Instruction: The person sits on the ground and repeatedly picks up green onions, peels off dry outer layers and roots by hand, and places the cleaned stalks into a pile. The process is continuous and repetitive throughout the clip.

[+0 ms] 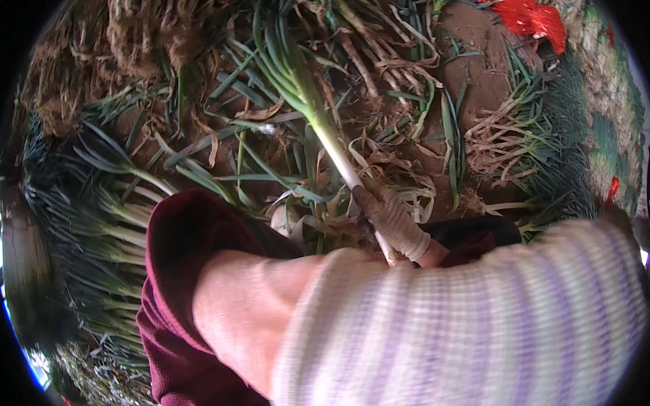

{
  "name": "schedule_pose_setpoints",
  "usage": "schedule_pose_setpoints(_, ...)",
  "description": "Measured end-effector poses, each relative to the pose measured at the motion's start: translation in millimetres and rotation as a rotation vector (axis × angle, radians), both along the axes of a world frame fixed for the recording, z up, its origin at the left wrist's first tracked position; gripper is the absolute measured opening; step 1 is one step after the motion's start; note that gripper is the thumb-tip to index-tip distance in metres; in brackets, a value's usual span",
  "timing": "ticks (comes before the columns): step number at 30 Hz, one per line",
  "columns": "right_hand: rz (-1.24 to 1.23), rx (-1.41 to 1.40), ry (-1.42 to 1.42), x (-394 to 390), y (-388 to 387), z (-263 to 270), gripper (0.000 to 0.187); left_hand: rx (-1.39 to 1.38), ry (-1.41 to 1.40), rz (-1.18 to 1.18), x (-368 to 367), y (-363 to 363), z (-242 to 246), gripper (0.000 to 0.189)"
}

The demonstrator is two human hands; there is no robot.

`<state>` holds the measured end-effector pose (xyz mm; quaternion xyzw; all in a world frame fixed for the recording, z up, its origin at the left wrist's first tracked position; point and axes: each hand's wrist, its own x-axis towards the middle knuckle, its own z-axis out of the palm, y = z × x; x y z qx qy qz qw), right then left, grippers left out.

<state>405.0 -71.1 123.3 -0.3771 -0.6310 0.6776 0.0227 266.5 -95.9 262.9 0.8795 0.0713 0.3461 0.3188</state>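
My right hand [392,217], in a soiled knitted glove, grips the white shank of a long green onion [331,138]. Its green leaves reach up and away from me, while its lower white end passes below the hand towards my lap. A bent arm in a striped sleeve [442,328] crosses the foreground, its bare elbow [237,297] beside my maroon-clad knee [186,234]. My left hand is out of sight, apparently behind that sleeve. Stripped leaves and dry skins [325,219] lie on the soil around the right hand.
Trimmed green onions [127,231] lie in a row at left. Unpeeled onions with earthy roots [142,37] are heaped at far left, and more [373,56] lie ahead. A small bunch [499,132] and a long stack [567,135] lie right, near red plastic ties [528,16].
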Motion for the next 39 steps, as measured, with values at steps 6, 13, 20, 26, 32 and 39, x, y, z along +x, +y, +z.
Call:
schedule_pose_setpoints(6,-0.032,0.141,0.002,-24,-6,-6,0.030,0.010,0.061,0.021,-34,-13,-1,0.023)
schedule_pose_setpoints(13,-0.222,0.375,0.092,-55,-8,-12,0.031,-0.175,-0.226,0.443,-73,23,-51,0.023)
schedule_pose_setpoints(20,-0.307,0.305,0.348,-60,-9,-5,0.046,-1.022,-1.044,1.542,-202,83,-110,0.043)
schedule_pose_setpoints(26,-0.065,0.457,0.223,-48,-29,-15,0.077,-1.111,-1.119,0.743,-203,101,-133,0.062)
schedule_pose_setpoints(32,-0.118,0.382,0.314,-74,3,-14,0.067,-1.117,-1.164,0.803,-189,97,-120,0.053)
schedule_pose_setpoints(39,-0.377,0.215,0.564,-127,47,4,0.064,-1.176,-1.116,0.725,-160,92,-116,0.047)
